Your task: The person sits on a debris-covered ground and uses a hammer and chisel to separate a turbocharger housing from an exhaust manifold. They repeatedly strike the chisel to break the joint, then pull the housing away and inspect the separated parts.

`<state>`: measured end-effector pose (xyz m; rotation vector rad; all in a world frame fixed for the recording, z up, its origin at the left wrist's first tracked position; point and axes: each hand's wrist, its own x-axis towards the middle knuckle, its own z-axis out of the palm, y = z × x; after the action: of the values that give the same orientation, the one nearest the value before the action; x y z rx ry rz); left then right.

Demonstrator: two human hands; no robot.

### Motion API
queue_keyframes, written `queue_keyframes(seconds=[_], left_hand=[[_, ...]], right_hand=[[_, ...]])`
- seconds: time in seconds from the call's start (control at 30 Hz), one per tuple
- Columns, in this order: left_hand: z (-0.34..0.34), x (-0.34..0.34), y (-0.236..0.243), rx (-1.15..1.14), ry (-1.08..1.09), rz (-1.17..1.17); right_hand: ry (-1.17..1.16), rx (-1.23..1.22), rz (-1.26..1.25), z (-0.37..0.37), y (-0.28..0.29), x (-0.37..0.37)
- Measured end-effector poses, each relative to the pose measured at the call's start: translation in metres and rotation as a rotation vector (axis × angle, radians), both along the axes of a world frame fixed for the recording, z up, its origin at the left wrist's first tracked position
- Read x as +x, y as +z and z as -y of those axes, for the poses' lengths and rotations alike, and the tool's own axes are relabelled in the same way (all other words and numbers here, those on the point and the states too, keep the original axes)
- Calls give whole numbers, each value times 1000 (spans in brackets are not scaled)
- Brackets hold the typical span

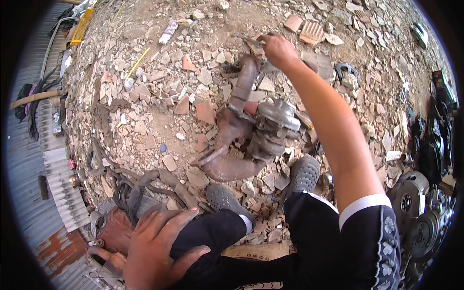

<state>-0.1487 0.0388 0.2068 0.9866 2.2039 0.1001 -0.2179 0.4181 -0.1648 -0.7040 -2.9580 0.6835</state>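
Note:
My right arm stretches forward, and my right hand [280, 50] is closed around a slim, dark metal tool [249, 39] whose exact kind I cannot make out. Just below that hand lies a rusty exhaust manifold [237, 170], its curved pipe [245, 79] reaching up near the fingers. A grey metal turbocharger [279, 115] sits against the manifold's right side. At the lower left, my left hand [162, 246] is open, fingers and thumb spread, over my left leg with nothing in it.
Broken tile and stones [205, 112] cover the ground. Dark hoses [159, 181] lie left of my grey clogs [304, 174]. Metal engine parts [411, 193] stand at the right, corrugated sheets [34, 169] at the left. A plastic bottle [168, 32] lies farther off.

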Motion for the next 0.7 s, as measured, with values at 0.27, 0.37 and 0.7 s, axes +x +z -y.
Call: queue_keyframes(seconds=[0.27, 0.37, 0.7], left_hand=[[14, -22, -9, -1, 81, 72], [27, -30, -10, 53, 50, 72], [46, -33, -4, -9, 103, 201]], right_hand=[[98, 216, 127, 3, -26, -26], [27, 153, 166, -8, -29, -36], [224, 34, 289, -41, -12, 8]])
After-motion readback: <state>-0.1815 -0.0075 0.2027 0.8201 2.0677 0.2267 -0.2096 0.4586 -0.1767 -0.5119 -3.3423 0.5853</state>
